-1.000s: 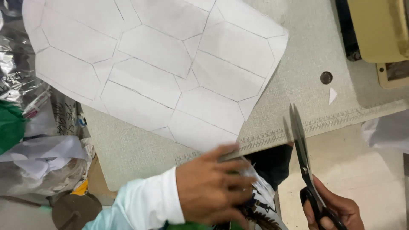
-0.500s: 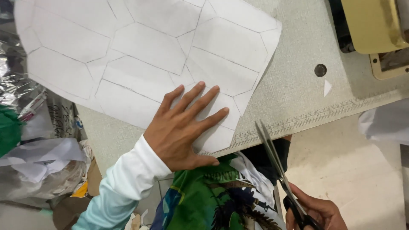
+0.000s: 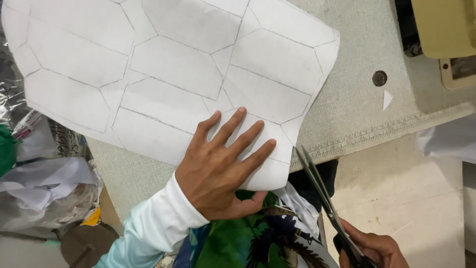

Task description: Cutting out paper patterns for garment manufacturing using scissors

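Fingers of the left hand [image 3: 218, 171] spread flat on paper pattern [image 3: 163, 74]; right hand [image 3: 374, 248] grips scissors [image 3: 322, 193].

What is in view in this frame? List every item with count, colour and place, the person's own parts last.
paper sheet: one, white with pencilled elongated hexagons, on the table, its lower corner over the edge.
table: one, pale grey-green, with a ruler strip along its front edge.
paper scrap: one, white triangle, on the table at right.
round hole: one, dark, in the tabletop near the scrap.
sewing machine: one, cream, top right corner.
printed fabric: one, green and dark blue, below the table edge.
plastic bags and cloth: a heap, clear and white, at left.
scissors: one pair, dark, blades pointing at the paper's edge.
left hand: flat on the paper, white sleeve.
right hand: holds the scissors' handles.
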